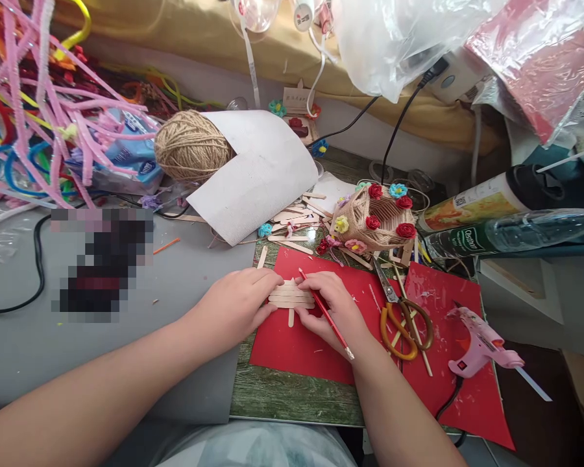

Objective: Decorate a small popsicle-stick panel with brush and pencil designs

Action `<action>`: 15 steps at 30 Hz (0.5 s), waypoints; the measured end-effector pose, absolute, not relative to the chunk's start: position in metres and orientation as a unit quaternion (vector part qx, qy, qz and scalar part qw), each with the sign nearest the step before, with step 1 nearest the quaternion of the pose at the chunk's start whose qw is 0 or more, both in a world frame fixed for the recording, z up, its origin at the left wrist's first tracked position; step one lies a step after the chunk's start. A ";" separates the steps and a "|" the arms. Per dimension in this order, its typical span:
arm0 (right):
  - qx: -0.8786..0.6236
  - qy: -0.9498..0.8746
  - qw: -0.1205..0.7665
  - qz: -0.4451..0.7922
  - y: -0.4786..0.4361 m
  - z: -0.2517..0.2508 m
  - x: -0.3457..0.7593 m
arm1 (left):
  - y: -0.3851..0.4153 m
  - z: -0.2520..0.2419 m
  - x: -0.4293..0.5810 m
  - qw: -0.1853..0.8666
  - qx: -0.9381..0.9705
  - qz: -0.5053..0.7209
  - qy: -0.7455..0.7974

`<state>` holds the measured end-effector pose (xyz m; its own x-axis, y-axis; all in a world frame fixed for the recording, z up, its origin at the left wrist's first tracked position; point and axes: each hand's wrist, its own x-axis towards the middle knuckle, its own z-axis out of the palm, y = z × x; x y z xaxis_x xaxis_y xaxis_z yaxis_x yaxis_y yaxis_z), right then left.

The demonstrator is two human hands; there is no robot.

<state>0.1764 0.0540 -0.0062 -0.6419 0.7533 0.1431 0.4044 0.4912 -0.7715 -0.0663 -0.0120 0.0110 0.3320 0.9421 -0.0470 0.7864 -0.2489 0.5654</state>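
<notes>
Several wooden craft sticks (pixel 292 295) lie side by side in a small panel over red paper (pixel 304 363), and one upright stick (pixel 291 318) juts out below them. The panel's left end is between the thumb and fingers of my left hand (pixel 236 298). My right hand (pixel 338 301) grips the opposite end and also has a red pencil (pixel 327 311) tucked in it, tip pointing away from me and eraser toward my wrist. Beside the right hand, scissors (pixel 400 311) with orange-brown handles rest partly spread. The fingers hide both ends of the panel.
A pink hot glue gun (pixel 481 344) lies on the right. Beyond my hands are a twine-wrapped basket (pixel 350 224) with crocheted flowers, loose craft sticks (pixel 292 214), a twine ball (pixel 192 146) and white sheet (pixel 263 175). Pipe cleaners (pixel 53 110) pile up left; a bottle (pixel 516 233) lies right.
</notes>
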 end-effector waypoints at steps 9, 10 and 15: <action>-0.353 -0.819 0.247 0.379 0.053 -0.006 0.178 | -0.011 0.010 -0.065 0.259 0.776 0.158 0.553; -0.357 -0.809 0.259 0.388 0.052 -0.005 0.178 | -0.011 0.010 -0.065 0.257 0.777 0.164 0.551; -0.410 -0.700 0.389 0.437 0.042 0.001 0.180 | -0.014 0.007 -0.061 0.260 0.777 0.175 0.546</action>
